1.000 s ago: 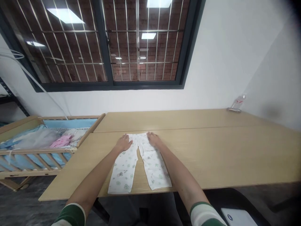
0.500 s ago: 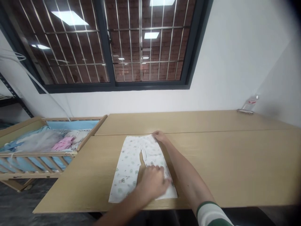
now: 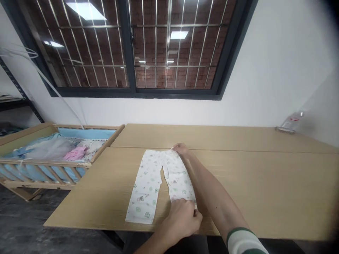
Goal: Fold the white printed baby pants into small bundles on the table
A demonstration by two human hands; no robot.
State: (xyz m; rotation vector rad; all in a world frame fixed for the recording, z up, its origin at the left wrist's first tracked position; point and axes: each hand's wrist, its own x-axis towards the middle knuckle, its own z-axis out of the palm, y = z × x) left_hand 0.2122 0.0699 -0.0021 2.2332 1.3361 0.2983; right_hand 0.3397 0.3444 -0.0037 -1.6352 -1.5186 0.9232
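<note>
White printed cotton baby trousers [image 3: 148,185] lie flat on a pale wood-grain table [image 3: 259,183], with the waistband at the seam between two table sections and the legs extending toward the person. The hems end near the table's front edge. The legs are nearly parallel, separated by a narrow gap below the crotch.

Right hand [image 3: 180,149]: positioned at the waistband, on its right-hand portion as viewed. The fingertips [image 3: 174,148] contact the top edge of the fabric. Whether they are pinching the fabric or only resting on it cannot be determined. The forearm runs diagonally beside the outer edge of the right-hand leg, ending in a green-and-white striped sleeve [image 3: 243,241].

Left hand [image 3: 181,218]: positioned at the hem of the same leg, reaching in from the lower centre of the view. The fingers [image 3: 192,211] are curled and grasp the hem at its outer corner, covering part of the cuff. The other leg remains untouched.

Left of the table stands a wooden baby crib [image 3: 53,164] with blue padding, holding a pink garment [image 3: 75,153]. A clear plastic bottle [image 3: 292,121] is at the far right end of the table.
</note>
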